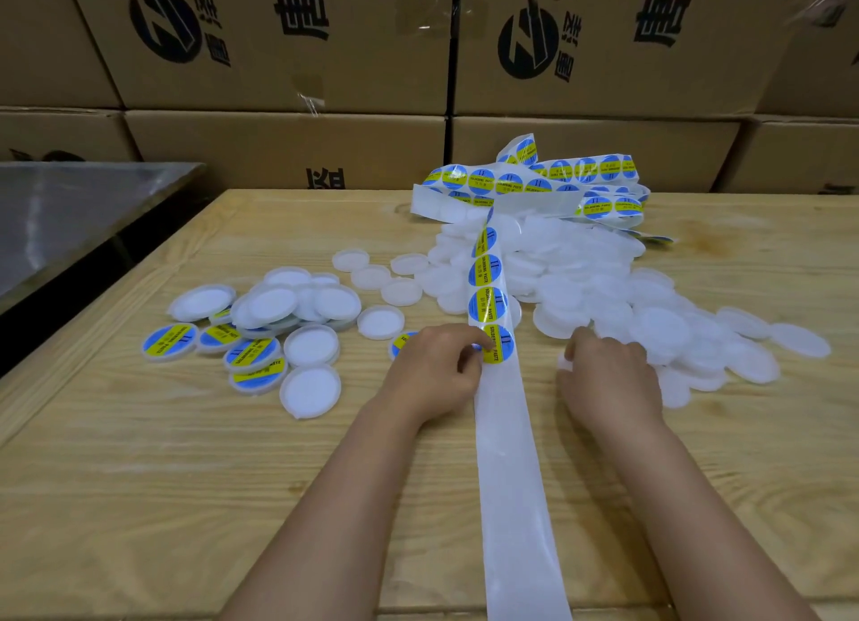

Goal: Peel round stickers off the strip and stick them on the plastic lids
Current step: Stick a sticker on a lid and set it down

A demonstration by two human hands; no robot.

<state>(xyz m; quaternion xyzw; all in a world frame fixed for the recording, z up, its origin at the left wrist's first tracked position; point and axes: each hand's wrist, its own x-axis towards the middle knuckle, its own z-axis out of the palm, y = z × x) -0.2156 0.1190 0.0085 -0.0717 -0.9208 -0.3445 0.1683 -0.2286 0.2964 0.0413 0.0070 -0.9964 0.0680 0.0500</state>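
Note:
A white backing strip runs from the table's near edge up to a tangled heap of strip at the back, carrying round blue-and-yellow stickers. My left hand pinches the edge of the nearest sticker on the strip. My right hand has its fingers curled on a plain white lid at the edge of the big pile of unlabelled lids. A stickered lid lies partly hidden behind my left hand.
On the left lies a group of lids, some stickered, some plain. The wooden table backs onto stacked cardboard boxes. A metal surface stands at the far left, beyond a dark gap.

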